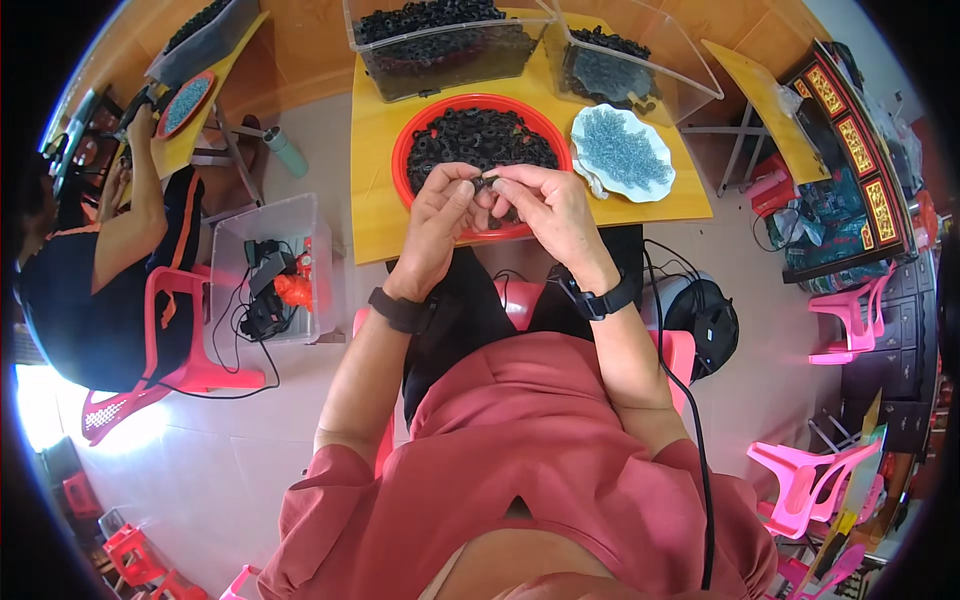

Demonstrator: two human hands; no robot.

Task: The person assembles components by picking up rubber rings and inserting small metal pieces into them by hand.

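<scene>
Over the near half of a red basin (400,150), my left hand (436,222) and my right hand (556,212) meet fingertip to fingertip. Both are closed in a pinch around a small black part (487,182), mostly covered by the fingers. Whether a second, smaller piece is between them is too small to tell. Many loose black ring-like parts (470,135) fill the basin. Just right of it, a white scalloped plate (655,190) bears a heap of small clear bluish pieces (615,145).
Two clear bins (440,65) (690,85) of black parts stand at the back of the yellow table (375,215). A clear box (225,270) with cables sits on the floor at left. Further left, a co-worker (110,290) sits at another table. A black cable (690,420) runs past my right arm.
</scene>
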